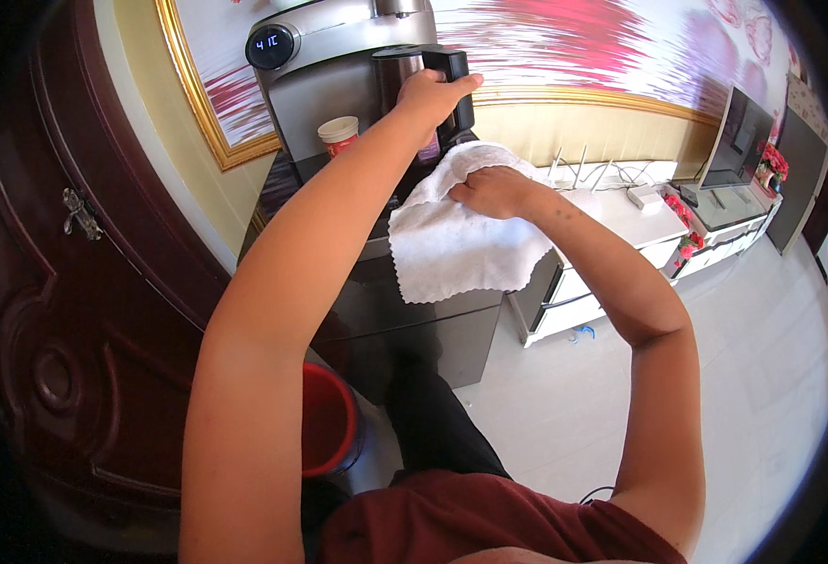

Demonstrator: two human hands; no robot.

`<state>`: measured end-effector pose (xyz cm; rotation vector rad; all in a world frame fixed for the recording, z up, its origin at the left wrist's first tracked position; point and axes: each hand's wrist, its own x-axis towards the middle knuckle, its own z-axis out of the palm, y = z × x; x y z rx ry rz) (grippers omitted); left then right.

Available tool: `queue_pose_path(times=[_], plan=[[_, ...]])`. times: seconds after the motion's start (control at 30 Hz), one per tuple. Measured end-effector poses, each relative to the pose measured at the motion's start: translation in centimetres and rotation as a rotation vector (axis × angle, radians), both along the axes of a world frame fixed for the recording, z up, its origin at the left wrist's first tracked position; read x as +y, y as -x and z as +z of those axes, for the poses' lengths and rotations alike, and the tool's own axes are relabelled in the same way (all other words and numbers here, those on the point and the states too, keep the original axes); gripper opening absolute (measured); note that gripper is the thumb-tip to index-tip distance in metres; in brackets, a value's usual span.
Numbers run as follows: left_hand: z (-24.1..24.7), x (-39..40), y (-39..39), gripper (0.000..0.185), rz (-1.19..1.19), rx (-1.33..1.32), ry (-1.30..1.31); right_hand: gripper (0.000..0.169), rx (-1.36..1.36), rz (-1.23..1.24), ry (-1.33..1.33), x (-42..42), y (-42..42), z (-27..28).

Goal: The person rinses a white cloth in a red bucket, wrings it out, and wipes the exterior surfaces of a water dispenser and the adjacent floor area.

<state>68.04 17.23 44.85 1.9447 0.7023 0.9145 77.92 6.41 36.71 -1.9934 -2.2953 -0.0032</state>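
Note:
My left hand (431, 102) is at the black handle of a kettle (398, 70), with its thumb pointing right; how far the fingers wrap round is partly hidden. The kettle stands in the bay of a grey water dispenser (343, 42) with a lit round display. A red and white paper cup (338, 134) is in the same bay, left of the kettle. My right hand (495, 192) holds a white cloth (467, 247) with a scalloped edge. The cloth lies over the dispenser's front right part and hangs down its front.
A dark carved door (54, 296) with a metal handle is at the left. On the floor by my legs stands a red-rimmed bucket (350, 423). To the right are a white cabinet (618, 233) carrying a router and cables, red flowers and a television (738, 141).

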Motion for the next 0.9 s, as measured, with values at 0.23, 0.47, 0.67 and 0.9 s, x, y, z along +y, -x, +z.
queue_pose_path(times=[0.23,0.47,0.67,0.9], plan=[[-1.2,3.0,-2.6,0.026,-0.022,-0.227,0.166,0.044,0.003,-0.012,0.014,-0.4,0.5,0.1],[-2.4,2.1,-1.0,0.024,-0.144,-0.379,0.127,0.053,0.08,-0.099,0.008,-0.8,0.7,0.6],[-2.5,1.0,-1.8,0.023,-0.137,-0.505,-0.008,0.055,0.085,-0.078,-0.087,-0.6,0.7,0.0],[0.1,0.2,-1.8,0.021,-0.205,-0.617,0.069,0.056,0.113,-0.087,-0.027,-1.1,0.9,0.8]])
